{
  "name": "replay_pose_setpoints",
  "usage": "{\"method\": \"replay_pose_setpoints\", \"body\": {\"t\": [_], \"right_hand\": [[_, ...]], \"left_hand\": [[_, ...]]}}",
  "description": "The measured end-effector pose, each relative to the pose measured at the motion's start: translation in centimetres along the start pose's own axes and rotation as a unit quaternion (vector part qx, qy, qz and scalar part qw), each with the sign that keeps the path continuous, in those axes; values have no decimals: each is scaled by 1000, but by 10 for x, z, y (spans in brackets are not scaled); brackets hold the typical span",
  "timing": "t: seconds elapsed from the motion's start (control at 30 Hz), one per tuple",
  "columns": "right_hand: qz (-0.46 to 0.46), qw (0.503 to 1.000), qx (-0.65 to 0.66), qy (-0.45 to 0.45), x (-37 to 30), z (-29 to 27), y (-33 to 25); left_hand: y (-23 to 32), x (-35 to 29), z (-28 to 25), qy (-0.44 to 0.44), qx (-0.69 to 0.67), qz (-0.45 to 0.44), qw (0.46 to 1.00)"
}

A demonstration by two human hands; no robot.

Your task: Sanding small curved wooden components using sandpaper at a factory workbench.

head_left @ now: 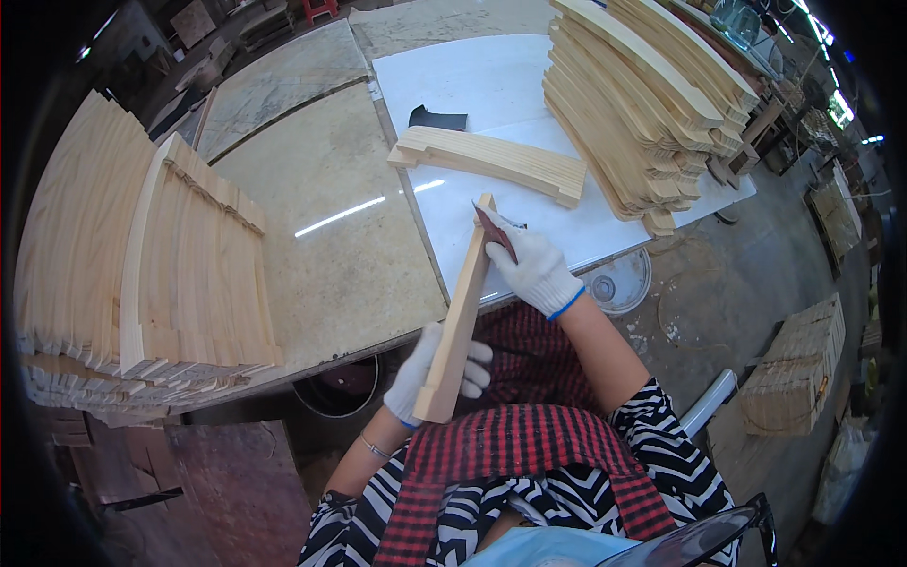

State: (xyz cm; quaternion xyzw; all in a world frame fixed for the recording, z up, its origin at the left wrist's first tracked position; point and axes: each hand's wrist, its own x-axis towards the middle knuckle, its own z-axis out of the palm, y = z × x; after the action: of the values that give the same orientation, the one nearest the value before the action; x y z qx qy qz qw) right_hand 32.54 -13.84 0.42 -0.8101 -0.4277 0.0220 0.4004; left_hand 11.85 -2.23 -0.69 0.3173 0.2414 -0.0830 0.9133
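Observation:
A pale wooden piece (460, 317) with a notched end slants up from my lap toward the table edge. My left hand (412, 378), in a white knitted glove, is wrapped around its lower part, fingers showing on the far side. In my right hand (537, 272), also gloved, is a folded sheet of reddish-brown sandpaper (495, 234), pressed against the upper end of the wood. Another shaped wooden piece (501, 165) lies on the white sheet (416, 85) beyond my hands. Behind it rests a dark curved scrap (439, 119), perhaps more sandpaper.
Tall stacks of similar wooden pieces stand on the left (198, 274) and at the back right (614, 123). The table top (312, 198) is smooth stone-like slabs. A round bucket (619, 283) sits below the right edge, and a tied wooden bundle (794, 369) on the floor.

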Motion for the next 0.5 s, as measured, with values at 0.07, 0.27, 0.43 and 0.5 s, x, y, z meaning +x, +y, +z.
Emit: {"method": "replay_pose_setpoints", "body": {"t": [0.07,0.27,0.43,0.5], "right_hand": [[-20,999,-30,-41,4,-4,-1],[-87,996,-19,30,19,-18,-5],[-120,957,-256,-67,15,-13,10],[-139,951,-272,-38,14,-17,19]], "left_hand": [[2,-3,-9,-91,-78,34,992],[3,4,-24,-159,-142,26,977],[2,3,-22,-172,-201,3,964],[0,4,-23,-176,-203,4,963]]}}
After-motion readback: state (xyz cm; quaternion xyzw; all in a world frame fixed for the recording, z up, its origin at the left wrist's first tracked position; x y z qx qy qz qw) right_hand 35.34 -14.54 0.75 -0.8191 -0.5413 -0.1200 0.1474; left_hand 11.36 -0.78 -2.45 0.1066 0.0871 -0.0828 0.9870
